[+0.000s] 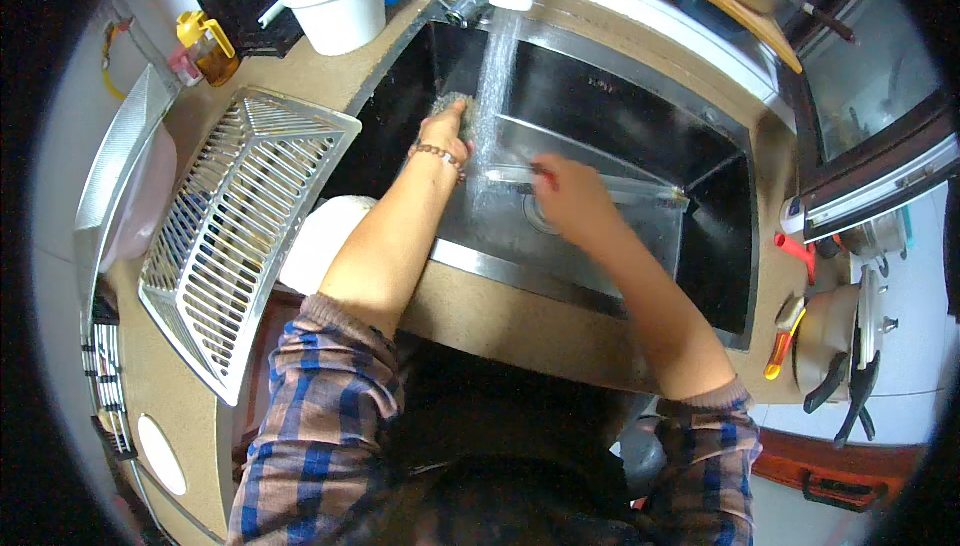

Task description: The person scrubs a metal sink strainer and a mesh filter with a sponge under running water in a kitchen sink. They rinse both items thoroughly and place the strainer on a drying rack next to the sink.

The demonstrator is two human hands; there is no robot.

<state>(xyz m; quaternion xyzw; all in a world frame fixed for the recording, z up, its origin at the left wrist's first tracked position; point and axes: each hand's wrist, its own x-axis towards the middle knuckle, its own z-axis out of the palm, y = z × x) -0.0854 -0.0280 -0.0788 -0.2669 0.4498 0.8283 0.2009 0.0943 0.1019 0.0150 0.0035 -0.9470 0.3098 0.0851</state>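
Note:
My left hand, with a beaded bracelet at its wrist, grips a grey-green scouring pad beside the running water. Blurred by motion, my right hand closes on a small red-handled tool whose working end I cannot make out. Both hands are over the dark sink. A long pale metal strip or panel edge lies in the basin under my right hand. The round drain is partly hidden by that hand. Water falls from the faucet just right of my left hand.
A slotted metal filter panel leans over the left counter, near a white lidded bucket and a yellow-topped oil bottle. Right of the sink stand a red-and-yellow-handled brush and a pot. An open window frame juts in.

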